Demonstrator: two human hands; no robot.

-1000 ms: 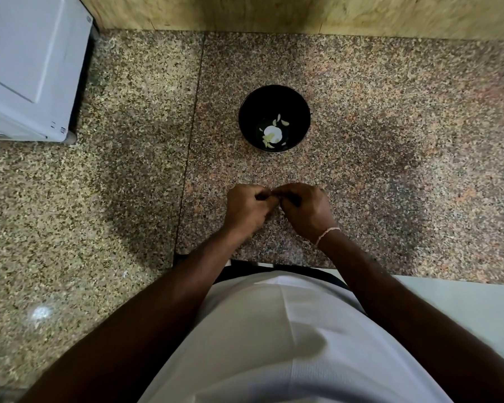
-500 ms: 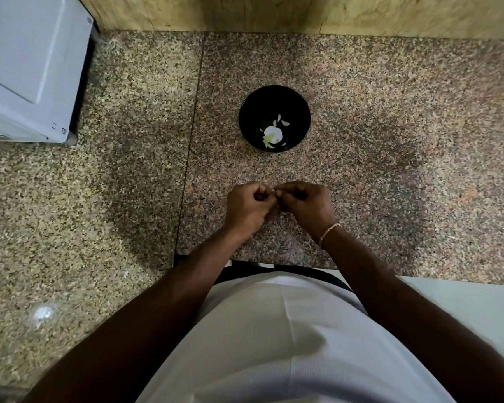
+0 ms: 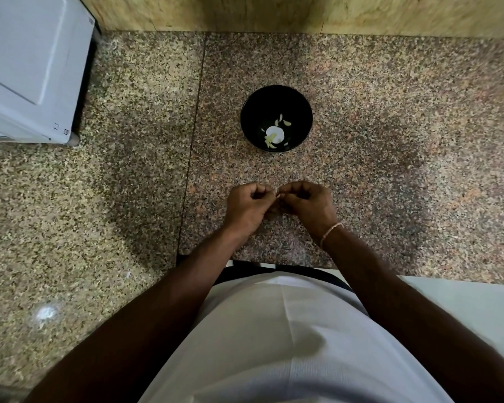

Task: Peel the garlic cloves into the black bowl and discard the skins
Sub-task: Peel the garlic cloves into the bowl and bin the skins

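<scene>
Two hands meet at frame centre over the counter (image 3: 390,141): the left hand (image 3: 246,207) and right hand (image 3: 309,205), fingers curled, pinch a small pale clove (image 3: 277,194) between their fingertips (mostly hidden). The bowl (image 3: 303,112), above them and apart, holds peeled cloves (image 3: 275,132). A white appliance (image 3: 26,68) sits upper left.
</scene>
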